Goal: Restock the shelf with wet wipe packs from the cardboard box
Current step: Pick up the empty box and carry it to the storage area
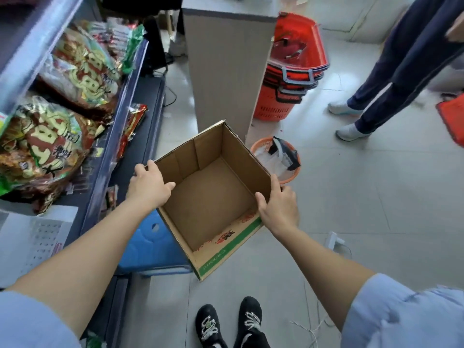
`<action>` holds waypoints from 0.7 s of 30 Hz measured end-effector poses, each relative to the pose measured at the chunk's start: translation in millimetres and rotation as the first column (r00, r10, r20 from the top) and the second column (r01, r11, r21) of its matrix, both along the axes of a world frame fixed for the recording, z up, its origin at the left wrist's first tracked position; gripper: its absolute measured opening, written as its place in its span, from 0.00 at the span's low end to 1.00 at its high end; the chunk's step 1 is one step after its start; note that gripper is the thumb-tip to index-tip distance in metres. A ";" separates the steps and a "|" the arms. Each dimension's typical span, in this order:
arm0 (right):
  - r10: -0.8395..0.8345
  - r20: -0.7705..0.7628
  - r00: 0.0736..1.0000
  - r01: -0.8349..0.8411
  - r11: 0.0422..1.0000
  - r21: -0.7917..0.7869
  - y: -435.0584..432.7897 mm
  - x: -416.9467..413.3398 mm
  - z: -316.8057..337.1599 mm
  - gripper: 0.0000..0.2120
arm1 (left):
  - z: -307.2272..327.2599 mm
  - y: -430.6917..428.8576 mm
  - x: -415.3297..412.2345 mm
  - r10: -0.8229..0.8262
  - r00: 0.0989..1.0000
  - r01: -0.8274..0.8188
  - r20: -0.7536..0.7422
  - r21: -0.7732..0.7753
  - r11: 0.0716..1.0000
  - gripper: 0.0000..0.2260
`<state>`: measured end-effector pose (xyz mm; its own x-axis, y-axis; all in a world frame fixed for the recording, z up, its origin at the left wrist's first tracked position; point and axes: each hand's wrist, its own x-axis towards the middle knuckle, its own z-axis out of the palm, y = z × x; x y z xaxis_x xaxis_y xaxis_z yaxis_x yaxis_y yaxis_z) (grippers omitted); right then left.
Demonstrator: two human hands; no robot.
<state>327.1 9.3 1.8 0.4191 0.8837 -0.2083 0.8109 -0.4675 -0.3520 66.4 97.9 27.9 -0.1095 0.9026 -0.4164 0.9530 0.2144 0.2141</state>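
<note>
An open cardboard box with a green stripe on its near side is held in the air in front of me. Its inside shows only bare brown cardboard; no wet wipe packs are visible. My left hand grips the box's left rim, thumb over the edge. My right hand grips the right rim, thumb inside the box. The blue shelf runs along the left side and holds large snack bags.
A grey counter column stands just beyond the box. Stacked red shopping baskets and a small orange bin sit to its right. A person's legs stand at the far right. A blue stool is under the box.
</note>
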 end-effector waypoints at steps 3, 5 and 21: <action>-0.054 0.040 0.998 0.053 0.998 0.026 3.5 47.2 31.7 0.30 | 28.7 16.2 51.4 -0.081 0.997 0.081 0.020 0.028 0.996 0.35; -0.098 0.062 0.993 0.095 0.994 0.050 5.6 81.6 52.0 0.29 | 48.2 27.3 89.4 -0.128 0.991 0.127 0.032 0.049 0.991 0.34; -0.355 0.175 0.918 0.330 0.931 0.157 17.2 384.8 196.6 0.25 | 182.3 85.7 419.5 -0.412 0.910 0.406 0.045 0.098 0.909 0.34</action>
<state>712.0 26.5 198.4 0.7217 0.6921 0.0100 0.6676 -0.6923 -0.2739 485.9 183.6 210.2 0.3006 0.8945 -0.3309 0.9371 -0.2125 0.2768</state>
